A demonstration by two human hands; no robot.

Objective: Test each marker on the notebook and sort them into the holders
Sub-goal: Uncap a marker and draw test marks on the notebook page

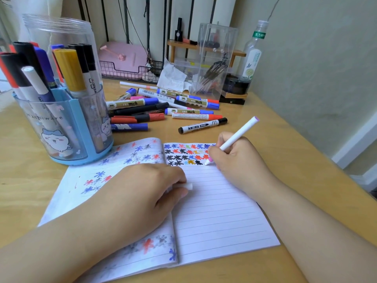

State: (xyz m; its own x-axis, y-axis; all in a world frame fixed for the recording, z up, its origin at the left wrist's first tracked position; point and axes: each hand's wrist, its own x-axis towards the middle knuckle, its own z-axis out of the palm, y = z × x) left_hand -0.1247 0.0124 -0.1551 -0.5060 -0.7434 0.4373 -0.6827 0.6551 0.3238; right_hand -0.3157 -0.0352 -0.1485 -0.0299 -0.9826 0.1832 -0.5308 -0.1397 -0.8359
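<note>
a person's two forearms reach in from the bottom edge over an open lined notebook (214, 211) lying on a light wooden desk (285, 156). the left hand (146, 188) rests on the notebook's centre fold, fingers curled around a small white marker cap (188, 186) whose end pokes out past the fingertips. the right hand (238, 158) grips a slim white marker (236, 137) in a writing hold, its pink tip touching the right page at the end of the lowest row of ink marks, its far end tilted up and away to the right. rows of small star-like test marks in black, blue, red and orange fill the top of the right page, and fainter ones scatter over the left page. just beyond the notebook's left corner stands a blue and clear round holder (67, 127) with a cartoon cat on it, packed with upright markers. farther back, in the middle of the desk, lies a loose pile of markers (163, 107) with blue, red and black caps. behind them stand a clear acrylic organiser (214, 58), a clear bottle (253, 56) and a black wire basket (130, 72) against the wall.
</note>
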